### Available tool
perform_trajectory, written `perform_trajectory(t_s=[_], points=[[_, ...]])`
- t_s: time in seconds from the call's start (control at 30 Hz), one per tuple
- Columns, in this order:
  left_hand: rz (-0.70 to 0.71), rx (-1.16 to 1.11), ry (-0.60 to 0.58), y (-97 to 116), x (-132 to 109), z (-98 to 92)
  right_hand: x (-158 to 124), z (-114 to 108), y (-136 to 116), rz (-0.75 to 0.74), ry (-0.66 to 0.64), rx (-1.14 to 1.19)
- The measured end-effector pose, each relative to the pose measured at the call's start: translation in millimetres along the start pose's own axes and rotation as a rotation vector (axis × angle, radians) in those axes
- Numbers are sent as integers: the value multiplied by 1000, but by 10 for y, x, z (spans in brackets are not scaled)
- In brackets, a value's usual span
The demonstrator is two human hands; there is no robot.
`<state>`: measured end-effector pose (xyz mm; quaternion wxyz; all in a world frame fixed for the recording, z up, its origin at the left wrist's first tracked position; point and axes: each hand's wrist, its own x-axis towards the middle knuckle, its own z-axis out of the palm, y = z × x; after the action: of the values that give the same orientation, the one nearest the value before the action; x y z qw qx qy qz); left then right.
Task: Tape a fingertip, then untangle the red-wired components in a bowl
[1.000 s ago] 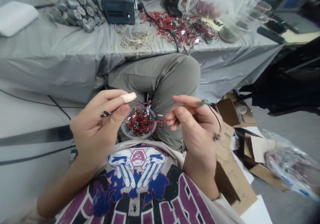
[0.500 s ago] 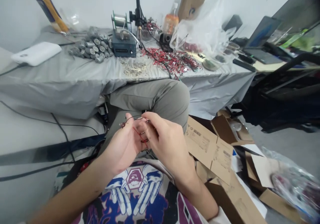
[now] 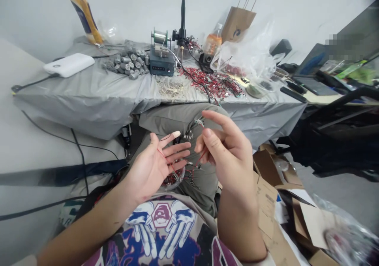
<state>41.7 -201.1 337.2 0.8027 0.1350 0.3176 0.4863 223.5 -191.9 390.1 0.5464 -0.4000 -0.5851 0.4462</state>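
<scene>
Above the person's lap, before a grey-sheeted workbench (image 3: 89, 112), a clear plastic bowl (image 3: 174, 186) of red-wired parts sits under the open, released left hand (image 3: 151, 169), a red wire (image 3: 166, 158) lying across its palm, while the right hand (image 3: 227, 155) grasps a thin wire (image 3: 201, 156) ending in a small green connector (image 3: 199, 121).

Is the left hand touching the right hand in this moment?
Apart: the head view shows a plain gap between the left hand and the right hand.
</scene>
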Motion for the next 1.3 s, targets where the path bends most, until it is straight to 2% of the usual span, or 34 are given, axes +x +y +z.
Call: perform_trajectory(t_s=[0.17,0.43,0.67,0.9,1.07,1.3], points=[[41,53,-19,-23,37,-58,71,43,-34,-28,6,71],[-32,1,-93,-21,8,-29,136,111,-105,-81,3,0],[15,-118,-90,109,-87,79,21,83,-63,-76,78,13],[54,-103,-74,204,-136,129,-98,35,-58,-98,126,50],[53,-80,-58,181,-123,126,-100,-9,-38,-93,152,62],[54,-82,-33,152,-121,103,-95,-37,-16,-69,109,96]])
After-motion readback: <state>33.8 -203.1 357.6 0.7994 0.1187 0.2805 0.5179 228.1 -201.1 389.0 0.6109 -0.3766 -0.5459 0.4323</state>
